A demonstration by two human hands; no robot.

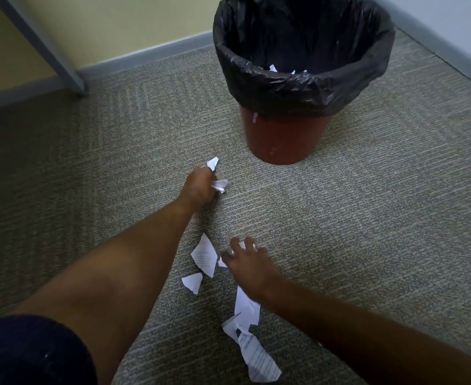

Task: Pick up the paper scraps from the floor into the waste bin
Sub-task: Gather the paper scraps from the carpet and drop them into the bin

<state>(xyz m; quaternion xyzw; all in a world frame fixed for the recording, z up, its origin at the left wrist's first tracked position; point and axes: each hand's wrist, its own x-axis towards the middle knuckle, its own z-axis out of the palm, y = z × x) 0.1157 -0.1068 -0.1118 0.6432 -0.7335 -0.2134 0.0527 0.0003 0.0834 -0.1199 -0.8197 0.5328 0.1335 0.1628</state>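
A red-brown waste bin [281, 137] lined with a black bag stands on the carpet ahead; a few white scraps show inside it. My left hand [198, 187] is closed on crumpled white paper scraps [219, 185], which stick out of the fist, short of the bin and to its left. My right hand [249, 263] is lower, fingers curled down on small scraps [244, 245] on the carpet. Loose scraps lie around it: a printed piece [205, 255], a smaller piece [192, 282], and long torn strips [252, 345] near my right forearm.
Grey-green carpet [367, 218] covers the floor. A grey table leg [62, 65] slants down at the back left by the yellow wall and grey skirting. A pale wall runs behind the bin on the right. My dark-clothed knee [29, 354] fills the bottom left.
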